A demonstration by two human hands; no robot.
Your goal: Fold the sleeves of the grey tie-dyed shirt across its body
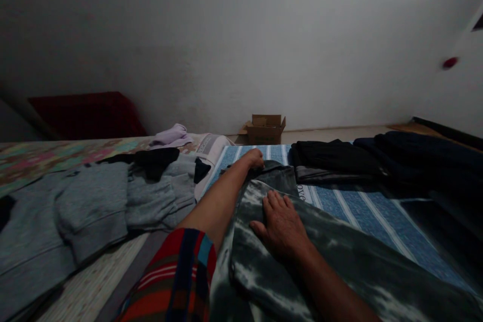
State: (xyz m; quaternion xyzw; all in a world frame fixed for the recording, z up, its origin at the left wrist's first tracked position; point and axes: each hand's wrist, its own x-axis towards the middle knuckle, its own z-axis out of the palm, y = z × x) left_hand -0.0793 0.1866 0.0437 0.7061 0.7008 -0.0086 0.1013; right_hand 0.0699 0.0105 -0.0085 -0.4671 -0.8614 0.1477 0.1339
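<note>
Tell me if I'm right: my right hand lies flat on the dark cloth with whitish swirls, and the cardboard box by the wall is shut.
Not quite: the head view shows the cardboard box by the wall open, not shut. Your right hand does lie flat on the dark cloth with whitish swirls.

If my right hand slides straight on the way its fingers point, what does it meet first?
Probably the dark grey fabric just past the tie-dye cloth under your right hand; your left hand seems next, though depth is unclear.
</note>
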